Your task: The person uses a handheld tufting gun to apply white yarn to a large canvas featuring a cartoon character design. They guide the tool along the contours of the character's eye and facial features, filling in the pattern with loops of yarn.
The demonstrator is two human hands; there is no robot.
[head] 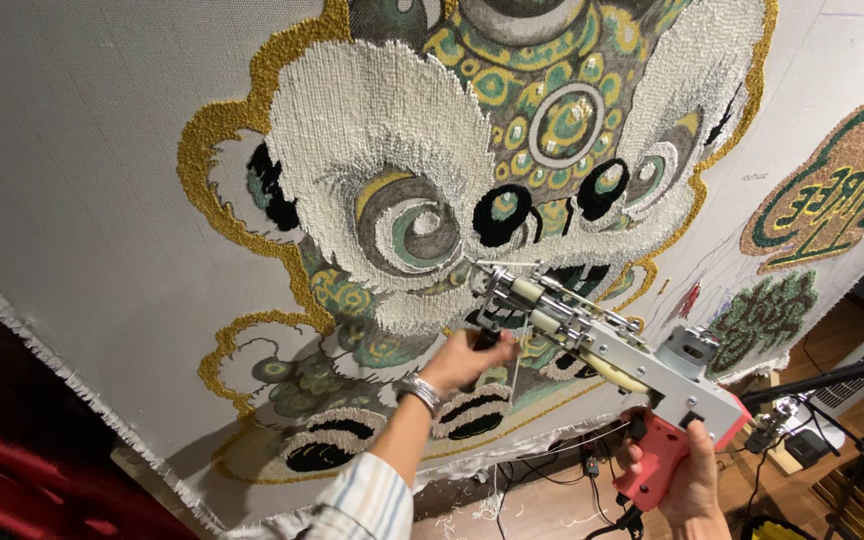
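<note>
A tufting gun with a grey metal body and a red pistol grip points its needle end at a stretched grey cloth. My right hand is closed around the red grip. My left hand, with a silver bracelet on the wrist and a striped sleeve, grips the black front handle under the gun's nose. On the cloth is a partly tufted lion-dance face in white, gold, green and black yarn; the gun's tip sits near its mouth.
More tufted patches are on the cloth at right: a green and tan lettered piece and a green bush shape. Cables hang below the frame over a wooden floor. A black stand and gear sit at lower right.
</note>
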